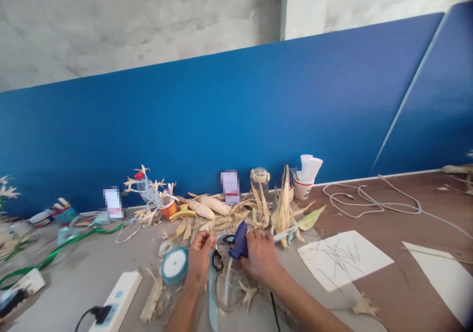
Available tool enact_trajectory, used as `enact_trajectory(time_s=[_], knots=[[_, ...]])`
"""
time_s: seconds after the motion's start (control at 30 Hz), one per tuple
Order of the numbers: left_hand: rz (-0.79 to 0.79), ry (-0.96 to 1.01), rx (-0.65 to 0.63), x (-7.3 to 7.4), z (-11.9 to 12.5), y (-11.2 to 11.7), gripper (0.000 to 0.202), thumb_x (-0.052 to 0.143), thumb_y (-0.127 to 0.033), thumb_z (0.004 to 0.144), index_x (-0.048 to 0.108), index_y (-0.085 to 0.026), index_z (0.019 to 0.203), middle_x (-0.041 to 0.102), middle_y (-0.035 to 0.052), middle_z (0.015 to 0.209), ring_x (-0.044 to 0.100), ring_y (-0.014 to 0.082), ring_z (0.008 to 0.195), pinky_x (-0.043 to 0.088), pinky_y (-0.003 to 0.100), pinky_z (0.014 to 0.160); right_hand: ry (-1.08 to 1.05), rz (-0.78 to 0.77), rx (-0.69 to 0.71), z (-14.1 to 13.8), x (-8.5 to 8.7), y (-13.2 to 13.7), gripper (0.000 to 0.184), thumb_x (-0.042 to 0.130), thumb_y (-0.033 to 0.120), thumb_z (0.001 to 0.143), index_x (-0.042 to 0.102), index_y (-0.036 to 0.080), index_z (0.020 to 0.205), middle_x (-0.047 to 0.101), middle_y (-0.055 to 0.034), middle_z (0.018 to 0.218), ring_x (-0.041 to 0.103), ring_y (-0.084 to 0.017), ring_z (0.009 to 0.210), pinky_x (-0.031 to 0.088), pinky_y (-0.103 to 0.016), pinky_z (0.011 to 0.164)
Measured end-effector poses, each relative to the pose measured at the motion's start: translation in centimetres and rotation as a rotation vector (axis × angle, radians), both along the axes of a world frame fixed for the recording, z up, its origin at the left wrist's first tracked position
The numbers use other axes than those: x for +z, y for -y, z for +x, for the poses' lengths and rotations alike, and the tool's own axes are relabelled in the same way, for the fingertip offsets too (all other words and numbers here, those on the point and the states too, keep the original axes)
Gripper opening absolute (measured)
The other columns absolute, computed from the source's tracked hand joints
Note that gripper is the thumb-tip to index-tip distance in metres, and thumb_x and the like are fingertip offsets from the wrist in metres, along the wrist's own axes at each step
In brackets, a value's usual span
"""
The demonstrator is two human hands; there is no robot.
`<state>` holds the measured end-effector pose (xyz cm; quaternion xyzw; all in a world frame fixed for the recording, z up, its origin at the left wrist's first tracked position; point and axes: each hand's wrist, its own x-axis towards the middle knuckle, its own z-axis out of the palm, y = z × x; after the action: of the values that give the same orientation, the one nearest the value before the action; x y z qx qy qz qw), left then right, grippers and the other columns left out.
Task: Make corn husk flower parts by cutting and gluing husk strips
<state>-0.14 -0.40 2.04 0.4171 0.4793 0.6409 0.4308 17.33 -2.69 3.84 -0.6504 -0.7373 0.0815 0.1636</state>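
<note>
My right hand [263,257] is wrapped round a blue hot glue gun [240,241], its nozzle tilted up and a pale glue stick [228,278] hanging from its back. Just left of it, my left hand [200,257] is closed in a pinch; something small and pale shows at its fingertips, too small to name. Black-handled scissors [217,261] lie between the hands. A strip of light blue ribbon [213,297] runs down beside my left wrist. On the other side of that hand is a spool of teal ribbon [175,265]. Dried corn husks [221,222] are heaped beyond both hands.
A white power strip [120,297] with a black plug lies at the front left. Upright husks [284,211] and a paper cup [303,188] stand toward the blue partition [236,120]. White paper [343,260] with thin sticks and a white cable [380,206] lie right.
</note>
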Motion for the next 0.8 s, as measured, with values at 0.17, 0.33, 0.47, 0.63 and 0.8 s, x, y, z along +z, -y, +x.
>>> enact_trajectory(time_s=[0.17,0.33,0.47,0.63,0.8], knots=[[0.017,-0.013,-0.003,0.3,0.1,0.0,0.036,0.079,-0.047,0.056,0.062,-0.017,0.064,0.058,-0.0015,0.061,0.047,0.0113,0.056,0.040,0.025,0.058,0.034,-0.087,-0.004,0.2,0.0,0.0,0.038,0.063,0.030,0.068,0.062,0.009,0.100,0.064,-0.0195,0.099,0.060,-0.035,0.094,0.033,-0.046,0.088],[0.014,-0.050,-0.023,0.6,0.2,0.2,0.035,0.077,-0.047,0.058,0.059,-0.018,0.062,0.054,-0.0028,0.058,0.046,0.0119,0.056,0.038,0.024,0.055,0.054,-0.157,0.035,0.6,1.3,0.2,0.041,0.067,0.036,0.067,0.064,0.010,0.099,0.063,-0.0190,0.103,0.059,-0.035,0.098,0.033,-0.047,0.091],[0.009,-0.131,-0.040,0.4,0.2,0.3,0.033,0.075,-0.045,0.061,0.057,-0.018,0.063,0.051,-0.0041,0.058,0.045,0.0117,0.057,0.038,0.024,0.056,-0.089,-0.087,0.047,0.8,2.5,-0.1,0.033,0.063,0.036,0.072,0.066,0.014,0.097,0.062,-0.0160,0.106,0.057,-0.033,0.101,0.033,-0.047,0.092],[0.037,-0.249,-0.118,-0.7,-0.1,0.1,0.029,0.072,-0.042,0.066,0.056,-0.018,0.066,0.051,-0.0036,0.060,0.046,0.0127,0.060,0.039,0.025,0.059,-0.676,-0.100,0.201,-0.2,3.7,-0.9,0.017,0.052,0.017,0.077,0.064,0.016,0.089,0.064,-0.0061,0.088,0.060,-0.019,0.085,0.042,-0.030,0.078],[0.111,-0.310,-0.159,-1.0,-0.2,0.2,0.024,0.068,-0.040,0.072,0.058,-0.018,0.068,0.056,-0.0012,0.066,0.050,0.0153,0.066,0.042,0.027,0.064,-1.013,-0.243,0.273,-1.6,4.8,-1.8,0.012,0.058,0.018,0.072,0.063,0.015,0.083,0.061,-0.0005,0.075,0.055,-0.014,0.069,0.041,-0.025,0.067]])
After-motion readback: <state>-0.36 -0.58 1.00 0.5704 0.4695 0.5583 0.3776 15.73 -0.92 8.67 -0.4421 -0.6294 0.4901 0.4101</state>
